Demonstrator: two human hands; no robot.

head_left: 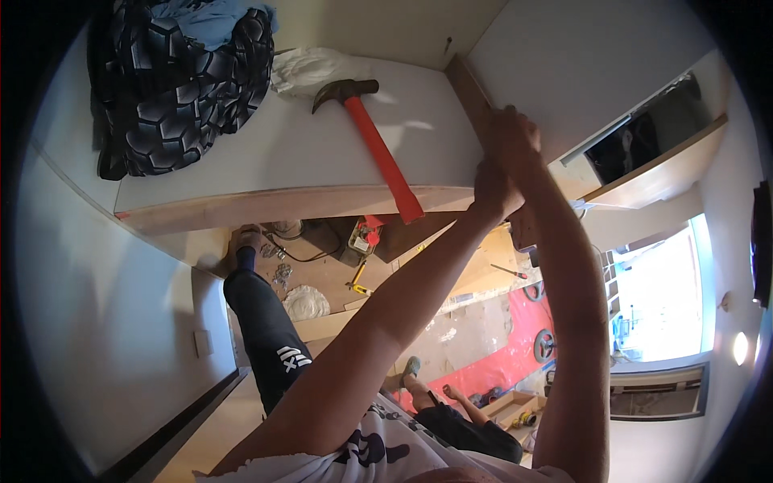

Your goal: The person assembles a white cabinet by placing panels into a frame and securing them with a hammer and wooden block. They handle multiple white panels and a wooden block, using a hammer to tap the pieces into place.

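Both my arms reach up to a narrow wooden strip (467,80) along the edge of a pale panel. My right hand (514,135) is closed against the strip with its fingers curled. Just below it, my left hand (494,190) is closed too, near the strip's lower end; what lies inside its fingers is hidden. To the left of my hands, a claw hammer (377,145) with a red handle rests on a white shelf (282,165). Its dark head points away from me and its grip hangs over the shelf's front edge.
A black hexagon-patterned bag (189,97) and a white crumpled bag (318,68) lie on the shelf. Below are a yellow-handled tool (359,280), cables and a red floor sheet (483,346). Another person (467,431) is low down behind my arms. An open cabinet compartment (652,133) is at right.
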